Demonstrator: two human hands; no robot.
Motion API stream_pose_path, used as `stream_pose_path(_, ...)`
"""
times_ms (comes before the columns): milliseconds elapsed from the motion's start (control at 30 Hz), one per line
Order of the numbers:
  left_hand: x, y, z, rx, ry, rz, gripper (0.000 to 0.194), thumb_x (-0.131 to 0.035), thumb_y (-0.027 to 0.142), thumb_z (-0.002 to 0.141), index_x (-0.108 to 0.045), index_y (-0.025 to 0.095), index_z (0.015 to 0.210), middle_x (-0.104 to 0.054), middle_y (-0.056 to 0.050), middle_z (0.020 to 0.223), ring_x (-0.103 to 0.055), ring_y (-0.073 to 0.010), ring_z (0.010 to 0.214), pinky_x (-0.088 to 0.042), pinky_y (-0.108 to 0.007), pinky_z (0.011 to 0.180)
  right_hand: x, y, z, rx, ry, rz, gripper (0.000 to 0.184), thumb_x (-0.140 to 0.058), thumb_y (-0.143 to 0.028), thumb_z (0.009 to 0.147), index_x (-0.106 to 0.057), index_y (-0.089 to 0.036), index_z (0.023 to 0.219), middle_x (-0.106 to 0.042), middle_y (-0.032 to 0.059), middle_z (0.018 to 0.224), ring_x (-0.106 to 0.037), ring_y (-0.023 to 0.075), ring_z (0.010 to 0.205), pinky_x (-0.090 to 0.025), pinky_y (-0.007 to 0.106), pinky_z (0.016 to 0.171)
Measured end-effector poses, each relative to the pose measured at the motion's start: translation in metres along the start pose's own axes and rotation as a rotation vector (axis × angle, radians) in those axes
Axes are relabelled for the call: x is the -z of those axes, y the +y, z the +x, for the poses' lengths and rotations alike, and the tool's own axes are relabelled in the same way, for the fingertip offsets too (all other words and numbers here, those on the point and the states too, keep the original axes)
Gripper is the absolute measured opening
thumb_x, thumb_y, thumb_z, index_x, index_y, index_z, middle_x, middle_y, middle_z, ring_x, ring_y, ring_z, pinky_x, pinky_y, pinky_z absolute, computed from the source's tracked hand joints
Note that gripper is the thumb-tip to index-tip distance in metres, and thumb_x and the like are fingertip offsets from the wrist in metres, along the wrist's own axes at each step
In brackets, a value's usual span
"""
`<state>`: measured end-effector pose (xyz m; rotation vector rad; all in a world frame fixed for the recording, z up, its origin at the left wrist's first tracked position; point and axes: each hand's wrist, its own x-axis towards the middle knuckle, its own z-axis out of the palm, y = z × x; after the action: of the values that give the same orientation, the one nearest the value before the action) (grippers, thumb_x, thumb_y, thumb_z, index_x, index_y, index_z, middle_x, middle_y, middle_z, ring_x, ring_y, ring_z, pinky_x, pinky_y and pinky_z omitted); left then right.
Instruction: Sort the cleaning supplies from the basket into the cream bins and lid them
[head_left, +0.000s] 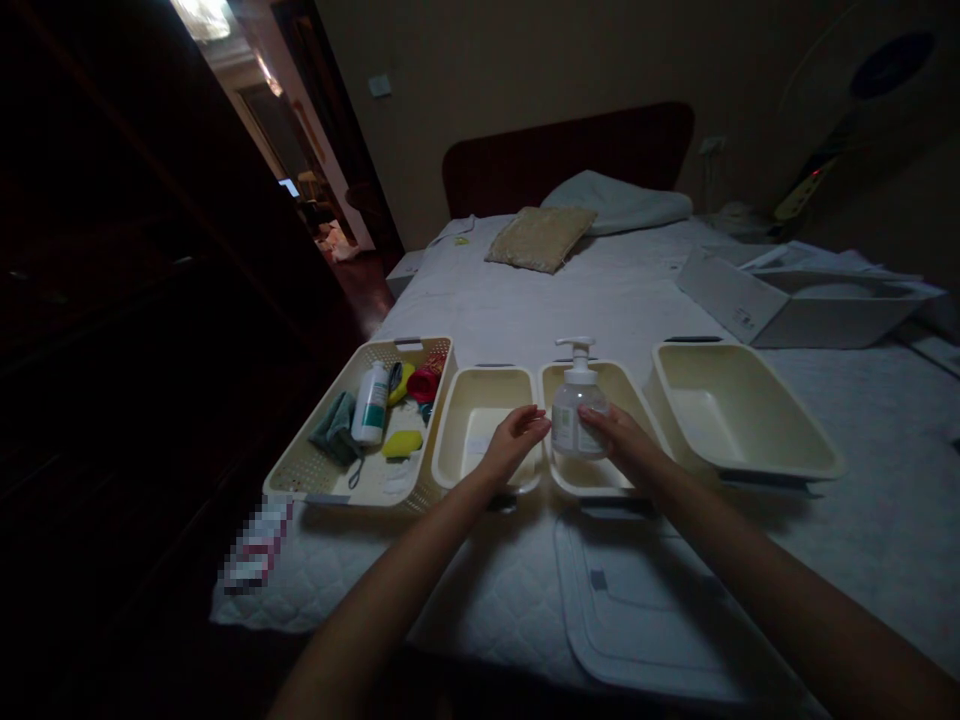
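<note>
Upright over the third cream bin (600,478) is a clear pump bottle (576,425) with a white pump top. My right hand (616,432) grips it from the right side. Just left of the bottle, my left hand (517,440) has its fingers extended and seems slightly apart from it. Beneath the left hand is a second cream bin (448,440). A perforated cream basket (300,480) at the left holds a white bottle with a green label (371,405), a grey-green cloth (336,430), a yellow sponge (403,444) and a red item (426,382).
A larger cream bin (750,400) stands on the right. A translucent lid (645,610) lies at the bed's (480,300) front edge. Farther back are a white box (810,300) with papers and a beige cushion (541,238). A fan (892,70) stands at the right.
</note>
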<state>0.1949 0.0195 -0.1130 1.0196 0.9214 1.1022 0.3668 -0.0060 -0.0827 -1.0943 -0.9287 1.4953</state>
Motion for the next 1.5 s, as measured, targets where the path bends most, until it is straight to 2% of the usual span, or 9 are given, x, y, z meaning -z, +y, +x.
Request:
stream_pose_path(200, -0.004, 0.001, -0.004, -0.010, -0.116, -0.020, 0.061, -0.087, 0.042, 0.051, -0.066, 0.015, 0.101, -0.067, -0.011, 0.108, -0.061, -0.0235, 0.101, -0.043, -0.041, 0.098, -0.010, -0.004, 0.007, 0.084, 0.005, -0.030, 0.054, -0.079, -0.053, 0.059, -0.060, -0.019, 0.097, -0.068, 0.0035, 0.087, -0.062, 0.0185, 0.077, -0.047, 0.032, 0.074)
stream_pose_path(367, -0.012, 0.008, -0.009, -0.015, -0.181, -0.045, 0.061, -0.086, 0.047, 0.050, -0.066, 0.015, 0.098, -0.068, -0.008, 0.099, -0.062, -0.0209, 0.093, -0.045, -0.037, 0.092, -0.017, -0.008, 0.007, 0.105, -0.012, 0.019, 0.053, -0.079, -0.052, 0.061, -0.060, -0.021, 0.100, -0.067, 0.0021, 0.088, -0.062, 0.0182, 0.079, -0.048, 0.032, 0.076)
stream_pose_path(600, -0.027, 0.015, -0.026, 0.005, -0.033, -0.137, 0.060, -0.088, 0.042, 0.046, -0.059, 0.015, 0.090, -0.065, -0.003, 0.088, -0.061, -0.0159, 0.082, -0.047, -0.033, 0.084, -0.018, -0.014, 0.002, 0.043, -0.102, -0.009, 0.055, -0.075, -0.056, 0.064, -0.059, -0.019, 0.102, -0.069, 0.0058, 0.093, -0.064, 0.0205, 0.083, -0.048, 0.033, 0.077)
stream_pose_path(733, -0.029, 0.019, -0.032, 0.046, 0.035, -0.168, 0.059, -0.087, 0.039, 0.048, -0.054, 0.017, 0.092, -0.062, -0.002, 0.089, -0.061, -0.0152, 0.082, -0.046, -0.034, 0.085, -0.016, -0.021, -0.003, 0.056, -0.129, -0.044, 0.053, -0.075, -0.057, 0.064, -0.060, -0.020, 0.099, -0.069, 0.0063, 0.097, -0.064, 0.0218, 0.090, -0.048, 0.035, 0.085)
stream_pose_path(867, -0.027, 0.024, -0.035, 0.010, 0.097, -0.088, 0.060, -0.086, 0.037, 0.048, -0.050, 0.018, 0.092, -0.061, -0.002, 0.089, -0.062, -0.0168, 0.083, -0.047, -0.035, 0.085, -0.007, -0.033, -0.006, 0.105, -0.080, -0.036, 0.047, -0.075, -0.053, 0.067, -0.061, -0.024, 0.101, -0.066, 0.0047, 0.111, -0.062, 0.0209, 0.104, -0.046, 0.036, 0.096)
stream_pose_path(933, -0.024, 0.024, -0.037, 0.000, 0.125, -0.025, 0.061, -0.086, 0.036, 0.047, -0.049, 0.018, 0.093, -0.062, -0.002, 0.088, -0.062, -0.0179, 0.083, -0.047, -0.035, 0.084, -0.002, -0.039, -0.005, 0.111, -0.026, -0.028, 0.045, -0.075, -0.052, 0.068, -0.060, -0.025, 0.100, -0.066, 0.0046, 0.112, -0.063, 0.0202, 0.104, -0.046, 0.036, 0.098)
stream_pose_path(1100, -0.020, 0.020, -0.043, 0.004, 0.193, 0.102, 0.063, -0.086, 0.034, 0.045, -0.046, 0.019, 0.093, -0.061, -0.002, 0.086, -0.063, -0.0191, 0.083, -0.047, -0.034, 0.080, 0.004, -0.043, -0.004, 0.037, 0.100, -0.065, 0.042, -0.076, -0.052, 0.067, -0.060, -0.023, 0.093, -0.067, 0.0077, 0.103, -0.065, 0.0201, 0.093, -0.048, 0.037, 0.094)
stream_pose_path(1333, -0.022, 0.020, -0.051, 0.012, 0.199, 0.161, 0.063, -0.085, 0.032, 0.047, -0.044, 0.019, 0.093, -0.060, -0.003, 0.088, -0.062, -0.0180, 0.081, -0.048, -0.032, 0.075, -0.003, -0.029, -0.007, -0.002, 0.062, -0.194, 0.049, -0.073, -0.060, 0.067, -0.059, -0.023, 0.096, -0.065, 0.0070, 0.106, -0.062, 0.0229, 0.100, -0.049, 0.044, 0.092)
stream_pose_path(1500, -0.022, 0.018, -0.055, -0.043, 0.176, 0.207, 0.061, -0.085, 0.032, 0.050, -0.045, 0.019, 0.095, -0.059, -0.005, 0.094, -0.062, -0.0199, 0.088, -0.049, -0.035, 0.081, -0.002, -0.019, -0.004, 0.005, 0.104, -0.313, 0.056, -0.080, -0.055, 0.059, -0.057, -0.024, 0.100, -0.066, 0.0080, 0.103, -0.064, 0.0250, 0.094, -0.055, 0.040, 0.076)
